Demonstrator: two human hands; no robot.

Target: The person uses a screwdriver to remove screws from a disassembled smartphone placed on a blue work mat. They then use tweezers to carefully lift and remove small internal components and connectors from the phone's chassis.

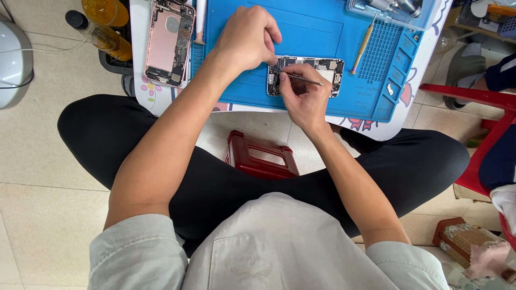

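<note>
Centrally, in the upper middle of the frame, an opened phone [322,72] is laid flat on the blue mat [322,32] on the counter [141,64], pinned at its left end by the curled left hand [248,40], seemingly to stop it sliding. Thin tweezers [305,80] are pinched shut-fingered in the right hand [303,96], tip over the board. A second opened phone [169,43] is parked upper left, a screwdriver [363,45] beside the work.

Both hands [247,40] [303,96] curled, fingers pinched
</note>
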